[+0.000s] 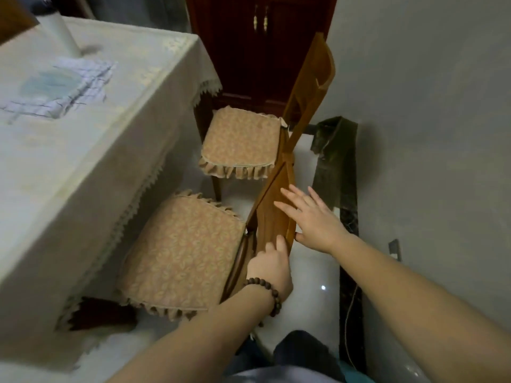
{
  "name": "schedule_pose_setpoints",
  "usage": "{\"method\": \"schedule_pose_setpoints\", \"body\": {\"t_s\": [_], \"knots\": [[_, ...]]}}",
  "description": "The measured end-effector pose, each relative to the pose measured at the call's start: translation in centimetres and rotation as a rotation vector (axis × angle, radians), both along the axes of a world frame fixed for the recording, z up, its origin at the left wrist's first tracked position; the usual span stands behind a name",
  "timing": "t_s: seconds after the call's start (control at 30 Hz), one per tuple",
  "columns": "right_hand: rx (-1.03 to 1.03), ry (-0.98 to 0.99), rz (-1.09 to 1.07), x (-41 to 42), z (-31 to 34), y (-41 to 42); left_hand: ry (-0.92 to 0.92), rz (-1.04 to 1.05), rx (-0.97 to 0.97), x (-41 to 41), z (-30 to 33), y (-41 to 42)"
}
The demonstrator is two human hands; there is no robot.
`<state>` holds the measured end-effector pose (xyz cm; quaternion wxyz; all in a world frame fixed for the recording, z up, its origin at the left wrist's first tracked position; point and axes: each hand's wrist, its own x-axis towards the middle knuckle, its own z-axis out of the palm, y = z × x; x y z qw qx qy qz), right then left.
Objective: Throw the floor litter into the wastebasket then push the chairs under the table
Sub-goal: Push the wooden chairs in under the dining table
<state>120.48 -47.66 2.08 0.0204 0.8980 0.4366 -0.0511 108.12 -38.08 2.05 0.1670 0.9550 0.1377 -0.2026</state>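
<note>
Beside the cream-clothed table (83, 150), the left hand (269, 268) grips the near cushioned wooden chair's (182, 252) backrest while the right hand (312, 219) presses it, fingers straight.

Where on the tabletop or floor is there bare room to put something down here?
Free: the tablecloth between the checked cloth and the table's fringed edge; the white floor right of the near chair. Crowded: around the near chair's backrest, where the left hand and right hand rest.
</note>
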Motion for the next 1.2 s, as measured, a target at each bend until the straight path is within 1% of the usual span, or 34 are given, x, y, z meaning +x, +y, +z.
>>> {"method": "schedule_pose_setpoints", "body": {"t_s": [0.17,0.3,0.4,0.53,0.6,0.67,0.73,0.83,0.9,1.0,1.2], "knots": [[-0.155,-0.089,0.379,3.9,0.3,1.8,0.046,-0.001,-0.040,0.3,0.3,0.5],[-0.283,-0.074,0.666,6.5,0.7,3.9,0.055,0.010,-0.049,0.5,0.4,0.7],[-0.381,-0.077,0.869,7.7,0.9,4.9,0.014,0.047,-0.047,0.5,0.1,0.5],[-0.321,-0.084,1.050,9.3,0.0,5.2,0.016,0.099,0.056,0.7,-0.1,0.2],[-0.286,-0.096,1.109,9.7,-0.1,5.3,0.043,0.182,0.153,0.7,-0.1,-0.5],[-0.268,-0.090,1.155,9.8,-0.1,5.3,0.082,0.368,0.251,0.5,-0.4,-1.7],[-0.214,-0.091,1.214,10.4,-0.2,5.3,0.079,0.586,0.318,0.2,-0.6,-3.0],[-0.113,-0.155,1.314,12.1,-0.7,5.5,0.043,0.762,0.419,0.0,-1.1,-4.5],[-0.073,-0.164,1.338,13.0,-1.0,5.8,0.047,0.815,0.459,0.0,-1.3,-4.9],[-0.066,-0.117,1.348,12.9,-1.1,5.8,0.074,0.841,0.475,0.0,-1.6,-5.0],[-0.017,-0.225,1.386,13.3,-1.9,6.3,0.086,0.799,0.493,-0.1,-1.6,-4.8]]}}
